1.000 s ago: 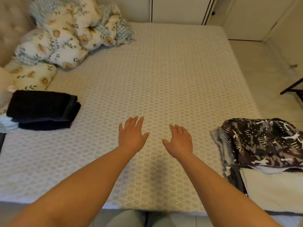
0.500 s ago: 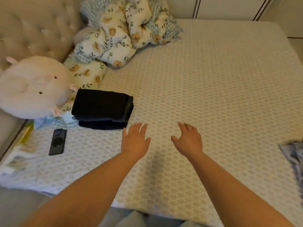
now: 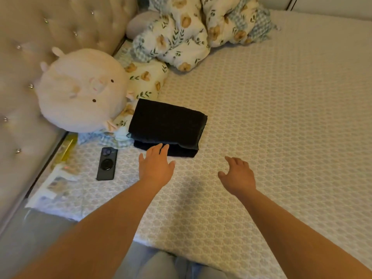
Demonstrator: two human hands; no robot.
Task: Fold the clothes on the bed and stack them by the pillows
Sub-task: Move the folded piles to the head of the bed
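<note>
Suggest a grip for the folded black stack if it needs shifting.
Probably the short near end of the folded black stack, approached from the near side: the left hand is already there, and the layered edges let fingers slide underneath and lift everything together.

The folded clothes [image 3: 168, 125] are a small stack of black, finely textured fabric, a neat rectangle of two or three layers with a dark grey edge showing between them along the near side. The stack lies flat on the bed [image 3: 281, 117], whose cover is white with a pale honeycomb pattern. Its far left corner is just beside the floral pillows [image 3: 149, 81], which lie at the head of the bed.
</note>
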